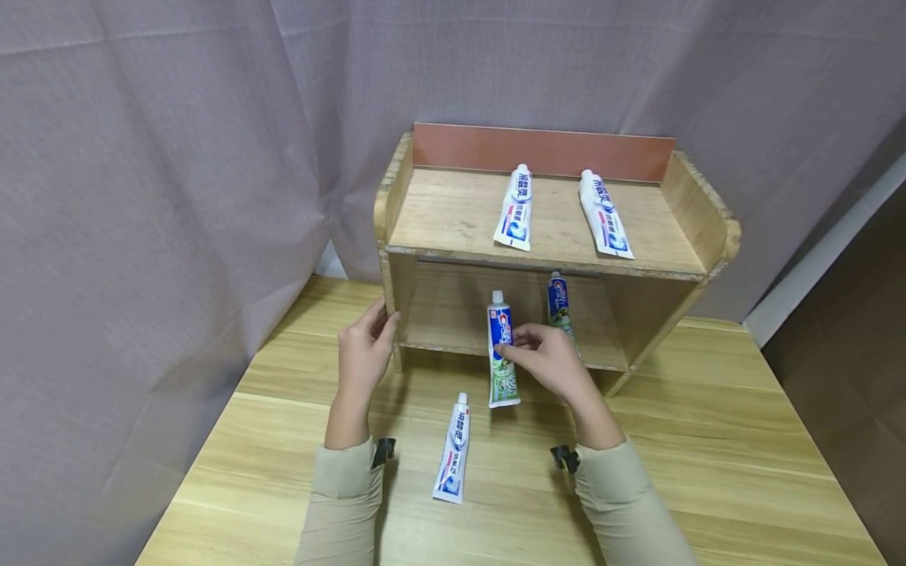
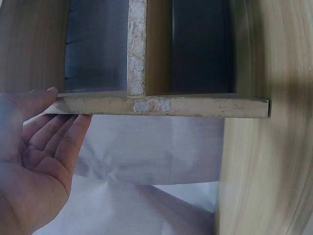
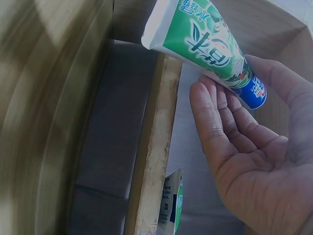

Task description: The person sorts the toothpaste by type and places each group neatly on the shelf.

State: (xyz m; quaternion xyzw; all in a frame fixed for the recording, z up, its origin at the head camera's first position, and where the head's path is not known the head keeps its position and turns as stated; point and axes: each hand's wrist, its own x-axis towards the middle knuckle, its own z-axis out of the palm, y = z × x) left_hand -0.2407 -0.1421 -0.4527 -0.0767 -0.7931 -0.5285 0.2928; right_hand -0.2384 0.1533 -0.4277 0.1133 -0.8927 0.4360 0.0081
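Observation:
My right hand (image 1: pixel 548 358) pinches a blue and green toothpaste tube (image 1: pixel 502 377) between thumb and fingers, cap pointing toward the shelf. In the right wrist view the tube (image 3: pixel 210 44) shows its green side, its crimped end out past the lower shelf board. My left hand (image 1: pixel 364 350) grips the front edge of the small wooden shelf's left side panel (image 2: pixel 195 106), thumb on one face and fingers on the other. A second blue and green tube (image 1: pixel 558 303) lies on the lower level, partly hidden behind my right hand.
Two white and blue toothpaste tubes (image 1: pixel 515 208) lie on the shelf's top level. Another white tube (image 1: pixel 453 452) lies on the wooden table (image 1: pixel 283 472) between my forearms. A grey curtain (image 1: pixel 177 196) hangs behind, and a dark brown surface (image 1: pixel 849 338) stands at the right.

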